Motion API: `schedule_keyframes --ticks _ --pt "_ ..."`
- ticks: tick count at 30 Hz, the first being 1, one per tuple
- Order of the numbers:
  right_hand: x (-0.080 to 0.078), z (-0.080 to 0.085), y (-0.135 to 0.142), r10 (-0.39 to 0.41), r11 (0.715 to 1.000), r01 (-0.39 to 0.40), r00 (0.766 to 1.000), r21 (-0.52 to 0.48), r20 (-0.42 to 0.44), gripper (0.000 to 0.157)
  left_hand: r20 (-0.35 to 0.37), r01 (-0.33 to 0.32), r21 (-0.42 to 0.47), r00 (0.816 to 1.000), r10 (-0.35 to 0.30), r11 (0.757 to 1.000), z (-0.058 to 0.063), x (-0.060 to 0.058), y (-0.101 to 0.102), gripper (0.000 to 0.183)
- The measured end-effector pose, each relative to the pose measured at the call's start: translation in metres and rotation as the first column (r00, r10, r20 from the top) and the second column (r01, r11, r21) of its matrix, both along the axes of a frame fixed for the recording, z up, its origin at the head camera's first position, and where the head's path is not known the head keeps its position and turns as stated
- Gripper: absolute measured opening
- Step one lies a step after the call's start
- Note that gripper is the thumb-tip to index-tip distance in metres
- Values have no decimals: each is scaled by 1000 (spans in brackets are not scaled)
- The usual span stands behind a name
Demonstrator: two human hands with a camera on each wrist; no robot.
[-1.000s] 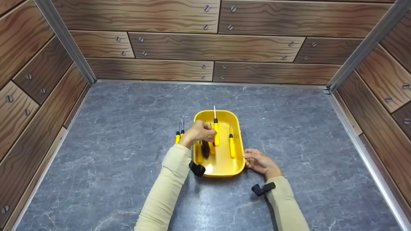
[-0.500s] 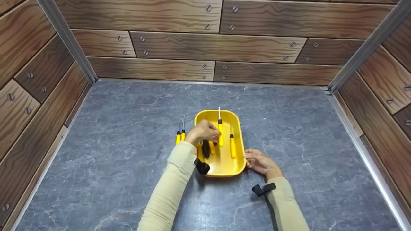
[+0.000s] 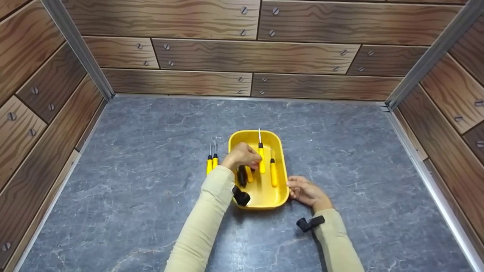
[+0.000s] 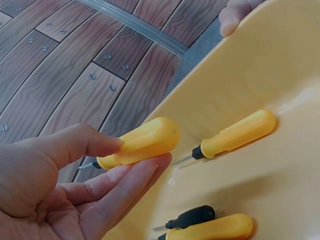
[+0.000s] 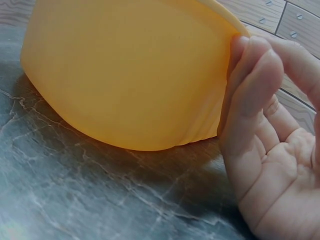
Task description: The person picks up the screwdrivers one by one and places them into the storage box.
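Note:
My left hand (image 3: 242, 155) pinches the yellow handle of a screwdriver (image 3: 262, 162) between thumb and fingers, above a yellow plastic bin (image 3: 261, 202). Its shaft points toward the far wall. On the bin's floor, right of the held tool, lies a second yellow-handled screwdriver (image 3: 273, 175). Beneath my left hand, a black-handled screwdriver (image 4: 192, 217) and a yellow-handled screwdriver (image 4: 215, 227) lie side by side in the bin. My right hand (image 3: 305, 190) touches the bin's right side from outside, fingers extended along the outer wall (image 5: 130, 75), one fingertip right at the rim.
Two yellow-handled tools (image 3: 212, 162) with thin shafts lie on the grey marbled surface (image 3: 132, 170) left of the bin, partly covered by my left arm. Wood-patterned walls (image 3: 211, 56) with metal corner posts stand behind and at both sides.
My left hand moves slightly right over the bin with the screwdriver and lowers it a little. My right hand stays against the bin's side.

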State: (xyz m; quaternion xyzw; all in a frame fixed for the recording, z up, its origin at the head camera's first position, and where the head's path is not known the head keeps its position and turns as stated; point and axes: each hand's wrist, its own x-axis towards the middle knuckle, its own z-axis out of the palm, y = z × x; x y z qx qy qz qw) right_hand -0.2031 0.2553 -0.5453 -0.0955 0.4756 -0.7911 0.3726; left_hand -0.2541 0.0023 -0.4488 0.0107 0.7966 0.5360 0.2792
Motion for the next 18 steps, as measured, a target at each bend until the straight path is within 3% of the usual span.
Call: schedule_keyframes --ticks 11,18 --pt "3 4 -1 17 999 -16 1000 -32 19 36 28 -20 -33 999 21 999 -7 -2 6 28" --pt "3 3 -1 13 1000 -12 1000 -14 12 30 -13 -28 -160 1000 27 987 -16 -7 14 21"
